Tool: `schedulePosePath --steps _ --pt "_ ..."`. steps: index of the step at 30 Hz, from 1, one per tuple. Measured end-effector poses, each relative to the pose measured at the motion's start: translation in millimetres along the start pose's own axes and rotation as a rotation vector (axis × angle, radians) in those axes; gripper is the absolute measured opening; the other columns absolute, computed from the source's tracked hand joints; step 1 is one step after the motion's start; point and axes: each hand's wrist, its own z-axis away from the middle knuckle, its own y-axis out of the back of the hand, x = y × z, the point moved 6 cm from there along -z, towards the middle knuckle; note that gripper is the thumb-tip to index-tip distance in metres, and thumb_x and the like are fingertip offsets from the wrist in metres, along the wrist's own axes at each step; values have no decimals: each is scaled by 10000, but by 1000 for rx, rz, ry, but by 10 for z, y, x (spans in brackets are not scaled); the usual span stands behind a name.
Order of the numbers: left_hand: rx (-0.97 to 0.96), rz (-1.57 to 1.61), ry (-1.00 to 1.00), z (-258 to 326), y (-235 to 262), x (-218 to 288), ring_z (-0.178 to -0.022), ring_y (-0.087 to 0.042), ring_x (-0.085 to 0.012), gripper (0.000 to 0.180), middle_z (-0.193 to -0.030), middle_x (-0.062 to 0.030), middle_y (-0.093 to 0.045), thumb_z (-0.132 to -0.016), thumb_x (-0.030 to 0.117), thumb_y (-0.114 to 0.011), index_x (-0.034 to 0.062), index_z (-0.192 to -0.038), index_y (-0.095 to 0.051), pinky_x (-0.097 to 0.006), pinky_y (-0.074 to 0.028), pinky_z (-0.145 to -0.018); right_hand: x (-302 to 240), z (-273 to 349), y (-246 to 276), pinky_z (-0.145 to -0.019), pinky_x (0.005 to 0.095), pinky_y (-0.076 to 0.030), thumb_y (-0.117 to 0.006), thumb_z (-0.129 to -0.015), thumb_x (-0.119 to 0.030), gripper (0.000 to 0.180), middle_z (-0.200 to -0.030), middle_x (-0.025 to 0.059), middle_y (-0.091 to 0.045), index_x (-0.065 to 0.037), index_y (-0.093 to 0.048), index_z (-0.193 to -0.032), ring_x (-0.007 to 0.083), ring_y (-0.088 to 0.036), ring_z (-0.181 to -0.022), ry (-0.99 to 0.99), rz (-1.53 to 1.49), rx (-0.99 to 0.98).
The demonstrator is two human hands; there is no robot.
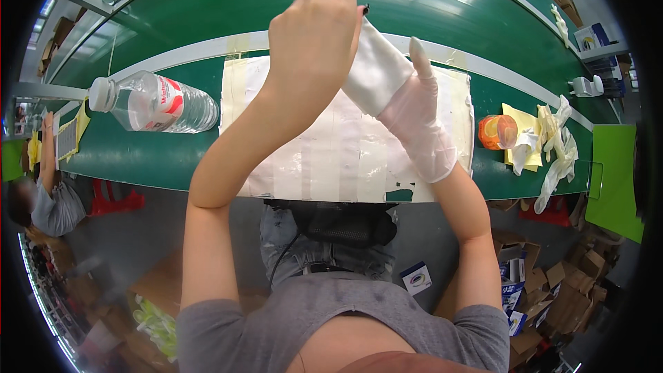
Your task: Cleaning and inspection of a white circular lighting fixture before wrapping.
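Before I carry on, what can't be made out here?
All in the head view:
- Left hand: its own back hides the fingertips and grip.
- Right hand: the white cloth hides its fingers.
- Dark speck by the left hand: too small to identify.
- Co-worker's hand: too small to read.

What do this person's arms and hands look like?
Short, plain grey sleeves end above the elbows, leaving the forearms bare. The left hand shows no glove. The right hand wears a thin, wrinkled, translucent whitish glove that reaches to the wrist.
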Motion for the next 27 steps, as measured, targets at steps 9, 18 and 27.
schedulePosePath --steps 9,18,27 --pt "-246 299 -265 13 -64 98 -863 -631 -246 145 -899 -93 -632 -907 172 -627 27 -903 -626 -356 -495 -706 -3 0 64 -1139 452 -371 -449 -940 -592 811 -1466 191 -380 19 -292 -1449 334 -455 -1327 -47 -5 59" --pt "-664 506 -297 1 -514 -65 -833 -591 -226 216 -851 -91 -602 -868 234 -687 22 -889 -654 -336 -487 -754 106 -8 208 -1109 449 -423 -329 -896 -756 890 -1436 208 -397 -59 -281 -1447 344 -451 -1329 -156 164 77" --pt "-434 569 -484 -95 -427 42 -787 -564 -221 187 -757 -73 -569 -859 190 -673 35 -808 -581 -349 -457 -722 24 -6 170 -1151 515 -333 -347 -866 -784 959 -1504 219 -294 -75 -190 -1493 397 -333 -1397 -123 244 59"
